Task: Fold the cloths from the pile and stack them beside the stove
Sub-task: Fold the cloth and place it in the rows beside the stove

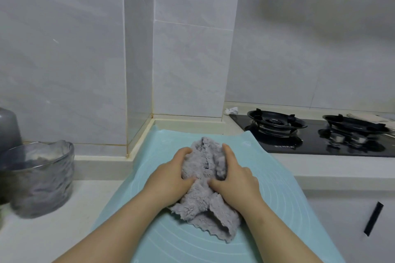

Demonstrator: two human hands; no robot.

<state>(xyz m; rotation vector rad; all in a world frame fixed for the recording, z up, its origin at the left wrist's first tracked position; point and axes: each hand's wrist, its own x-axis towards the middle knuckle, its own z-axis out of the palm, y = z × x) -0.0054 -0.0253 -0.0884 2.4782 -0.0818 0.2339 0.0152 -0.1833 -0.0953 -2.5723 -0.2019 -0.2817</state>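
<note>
On a pale kitchen counter [64, 209], a ribbed clear-glass bowl [40, 179] stands at far left, in front of a grey rounded container [8, 126]. At centre, a person works over a light turquoise silicone mat [277, 209], where a crumpled grey fleecy cloth [205, 190] lies bunched, its long axis running from the wall towards the person. The left hand [171, 179] presses the cloth's left flank, fingers curled and closed into the fabric; the right hand [235, 179] mirrors it on the right flank, thumb meeting the cloth near its middle. Both hands touch the cloth and are equally close to it, so either could lead the next fold, which would likely run across the long axis. To the right, a black glass two-burner gas stove [316, 136] sits just beside the mat; no folded stack is visible near it, suggesting the job is at an early stage.
</note>
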